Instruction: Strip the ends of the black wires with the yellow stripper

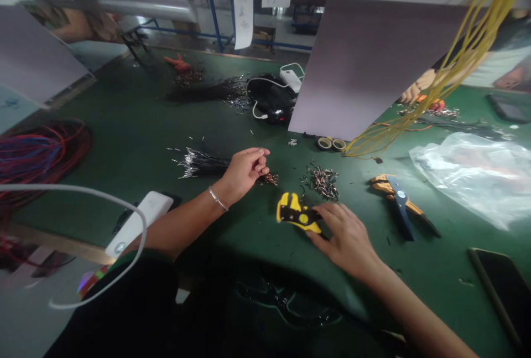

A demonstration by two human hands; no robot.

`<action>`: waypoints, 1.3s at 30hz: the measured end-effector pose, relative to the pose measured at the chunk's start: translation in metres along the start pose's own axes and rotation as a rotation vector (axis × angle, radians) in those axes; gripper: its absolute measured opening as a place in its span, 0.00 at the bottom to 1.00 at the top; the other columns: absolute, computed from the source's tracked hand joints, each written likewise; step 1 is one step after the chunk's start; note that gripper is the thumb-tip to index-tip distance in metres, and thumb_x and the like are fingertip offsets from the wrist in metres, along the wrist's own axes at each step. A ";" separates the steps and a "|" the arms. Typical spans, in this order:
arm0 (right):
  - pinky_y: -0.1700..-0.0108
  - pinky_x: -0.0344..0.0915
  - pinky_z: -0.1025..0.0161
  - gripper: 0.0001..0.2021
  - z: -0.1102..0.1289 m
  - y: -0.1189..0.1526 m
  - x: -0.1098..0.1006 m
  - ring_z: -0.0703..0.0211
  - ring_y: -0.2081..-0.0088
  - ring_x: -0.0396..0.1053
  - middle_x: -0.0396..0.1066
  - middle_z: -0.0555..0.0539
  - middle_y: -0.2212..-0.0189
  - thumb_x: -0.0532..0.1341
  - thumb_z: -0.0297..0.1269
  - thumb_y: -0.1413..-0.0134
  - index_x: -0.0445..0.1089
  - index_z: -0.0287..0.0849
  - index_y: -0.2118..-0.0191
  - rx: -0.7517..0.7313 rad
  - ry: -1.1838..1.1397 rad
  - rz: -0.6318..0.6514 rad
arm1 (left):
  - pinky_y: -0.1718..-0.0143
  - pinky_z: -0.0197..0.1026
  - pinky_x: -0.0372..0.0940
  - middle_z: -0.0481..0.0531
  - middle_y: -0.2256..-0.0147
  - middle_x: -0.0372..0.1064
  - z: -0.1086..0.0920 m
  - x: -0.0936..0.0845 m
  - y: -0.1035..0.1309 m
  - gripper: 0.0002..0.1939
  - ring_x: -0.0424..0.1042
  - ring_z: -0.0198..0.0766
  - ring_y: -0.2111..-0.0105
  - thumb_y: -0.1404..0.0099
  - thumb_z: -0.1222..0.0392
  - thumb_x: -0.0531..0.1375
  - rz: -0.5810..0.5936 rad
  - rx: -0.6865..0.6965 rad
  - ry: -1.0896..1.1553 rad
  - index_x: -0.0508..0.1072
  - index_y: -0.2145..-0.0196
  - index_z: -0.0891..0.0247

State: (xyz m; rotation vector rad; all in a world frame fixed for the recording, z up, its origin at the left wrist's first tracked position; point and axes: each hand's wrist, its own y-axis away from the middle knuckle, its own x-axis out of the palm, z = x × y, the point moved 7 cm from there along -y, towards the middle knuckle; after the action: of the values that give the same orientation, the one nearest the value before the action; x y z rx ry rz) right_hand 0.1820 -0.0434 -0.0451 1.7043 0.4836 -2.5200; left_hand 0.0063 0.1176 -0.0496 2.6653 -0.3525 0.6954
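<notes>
My left hand (248, 170) is closed in a pinch above a bundle of black wires (207, 163). A thin dark wire (254, 138) with a pale tip sticks out behind its fingers; the rest of it is hidden. The bundle's silvery ends fan out to the left, and its copper-coloured ends (270, 179) show right of the hand. My right hand (344, 236) grips a yellow and black wire stripper (296, 214), its jaws pointing left. Beyond the stripper lies a small heap of black and copper-coloured offcuts (323, 182).
A second, blue and orange wire stripper (400, 197) lies to the right, near a plastic bag (468, 175) and a phone (504, 291). Tape rolls (332, 144) sit by an upright panel (369, 65). Yellow wires (468, 70) hang at right. A co-worker's hand (415, 88) is behind the panel.
</notes>
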 end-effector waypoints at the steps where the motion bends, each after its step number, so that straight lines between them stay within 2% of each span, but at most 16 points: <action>1: 0.54 0.65 0.48 0.18 0.009 0.001 0.004 0.44 0.55 0.66 0.70 0.37 0.55 0.59 0.41 0.45 0.68 0.39 0.50 -0.023 -0.042 0.013 | 0.78 0.34 0.55 0.45 0.82 0.58 0.001 0.000 0.000 0.05 0.52 0.25 0.84 0.37 0.71 0.57 -0.002 -0.005 -0.001 0.71 0.70 0.71; 4: 0.52 0.65 0.47 0.19 0.033 0.004 0.020 0.44 0.54 0.66 0.70 0.37 0.55 0.61 0.40 0.47 0.68 0.38 0.50 -0.079 -0.111 0.089 | 0.78 0.33 0.55 0.45 0.82 0.58 0.002 0.003 0.001 0.05 0.53 0.25 0.84 0.37 0.71 0.57 0.004 -0.012 0.003 0.71 0.70 0.71; 8: 0.53 0.65 0.46 0.19 0.043 0.005 0.033 0.44 0.54 0.66 0.69 0.37 0.55 0.61 0.38 0.46 0.68 0.37 0.50 -0.089 -0.149 0.162 | 0.78 0.34 0.55 0.45 0.82 0.57 0.004 0.005 0.004 0.05 0.53 0.25 0.84 0.37 0.70 0.57 0.017 -0.013 0.002 0.71 0.70 0.71; 13: 0.55 0.67 0.45 0.18 0.041 0.001 0.027 0.44 0.56 0.67 0.70 0.37 0.56 0.62 0.40 0.46 0.69 0.39 0.51 -0.076 -0.198 0.196 | 0.78 0.34 0.55 0.46 0.81 0.57 0.006 0.010 0.010 0.05 0.53 0.26 0.83 0.37 0.70 0.57 0.042 -0.020 0.011 0.72 0.70 0.71; 15: 0.54 0.68 0.46 0.15 0.037 -0.003 0.021 0.45 0.56 0.68 0.71 0.38 0.56 0.61 0.40 0.44 0.70 0.40 0.52 -0.059 -0.280 0.161 | 0.78 0.34 0.54 0.46 0.82 0.57 0.007 0.012 0.012 0.05 0.53 0.26 0.82 0.37 0.71 0.57 0.053 -0.024 0.006 0.72 0.70 0.71; 17: 0.55 0.69 0.48 0.12 0.029 -0.010 0.014 0.49 0.58 0.70 0.72 0.39 0.59 0.59 0.40 0.42 0.71 0.42 0.55 0.005 -0.410 0.097 | 0.78 0.35 0.54 0.46 0.82 0.57 0.010 0.015 0.015 0.05 0.54 0.26 0.82 0.37 0.71 0.57 0.071 -0.034 -0.002 0.72 0.70 0.71; 20: 0.60 0.71 0.53 0.09 0.012 -0.023 0.013 0.55 0.65 0.72 0.74 0.43 0.63 0.60 0.40 0.43 0.71 0.44 0.58 0.187 -0.641 0.043 | 0.78 0.35 0.55 0.46 0.82 0.57 0.015 0.019 0.020 0.04 0.54 0.26 0.83 0.37 0.70 0.57 0.093 -0.072 -0.014 0.72 0.69 0.71; 22: 0.60 0.72 0.54 0.11 0.004 -0.033 0.013 0.55 0.65 0.73 0.74 0.44 0.64 0.62 0.40 0.46 0.71 0.44 0.58 0.283 -0.759 0.002 | 0.78 0.35 0.55 0.46 0.82 0.58 0.018 0.023 0.024 0.04 0.56 0.27 0.83 0.37 0.70 0.57 0.104 -0.097 -0.026 0.72 0.68 0.71; 24: 0.59 0.72 0.55 0.13 0.003 -0.042 0.013 0.55 0.64 0.74 0.75 0.45 0.64 0.63 0.40 0.47 0.71 0.43 0.56 0.305 -0.825 -0.020 | 0.78 0.35 0.56 0.46 0.82 0.58 0.020 0.026 0.028 0.05 0.57 0.28 0.82 0.36 0.69 0.56 0.113 -0.113 -0.043 0.72 0.68 0.71; 26: 0.60 0.71 0.57 0.12 0.008 -0.050 0.012 0.56 0.64 0.74 0.75 0.46 0.64 0.63 0.39 0.48 0.71 0.43 0.57 0.268 -0.832 -0.025 | 0.78 0.36 0.57 0.46 0.82 0.58 0.021 0.029 0.032 0.06 0.58 0.28 0.82 0.36 0.69 0.56 0.125 -0.130 -0.060 0.72 0.68 0.72; 29: 0.61 0.69 0.60 0.07 0.018 -0.055 0.007 0.58 0.66 0.73 0.75 0.48 0.68 0.60 0.35 0.45 0.74 0.43 0.62 0.166 -0.725 -0.020 | 0.78 0.35 0.57 0.46 0.82 0.58 0.024 0.032 0.036 0.06 0.59 0.28 0.82 0.36 0.69 0.56 0.144 -0.158 -0.077 0.72 0.69 0.71; 32: 0.64 0.67 0.62 0.07 0.023 -0.055 0.003 0.59 0.69 0.71 0.75 0.48 0.71 0.58 0.32 0.45 0.74 0.43 0.67 0.112 -0.648 -0.014 | 0.79 0.35 0.57 0.46 0.83 0.58 0.028 0.032 0.036 0.05 0.58 0.28 0.83 0.37 0.68 0.57 0.164 -0.176 -0.085 0.73 0.69 0.71; 35: 0.66 0.66 0.63 0.07 0.023 -0.052 0.004 0.60 0.70 0.71 0.75 0.48 0.73 0.58 0.29 0.47 0.74 0.42 0.69 0.111 -0.645 -0.015 | 0.80 0.34 0.56 0.45 0.84 0.58 0.029 0.033 0.037 0.05 0.55 0.26 0.84 0.37 0.67 0.58 0.198 -0.182 -0.083 0.73 0.69 0.71; 39: 0.71 0.63 0.67 0.07 0.016 -0.049 0.010 0.63 0.74 0.69 0.74 0.50 0.77 0.58 0.27 0.53 0.74 0.41 0.73 0.202 -0.654 -0.022 | 0.80 0.34 0.56 0.45 0.84 0.59 0.029 0.040 0.042 0.05 0.54 0.25 0.85 0.38 0.66 0.59 0.240 -0.197 -0.118 0.74 0.69 0.70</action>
State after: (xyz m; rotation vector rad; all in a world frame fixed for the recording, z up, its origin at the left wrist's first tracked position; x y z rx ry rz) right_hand 0.1525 -0.0003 -0.0375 0.8084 0.1949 -2.9971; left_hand 0.0388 0.0624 -0.0410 2.5051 -0.7425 0.5410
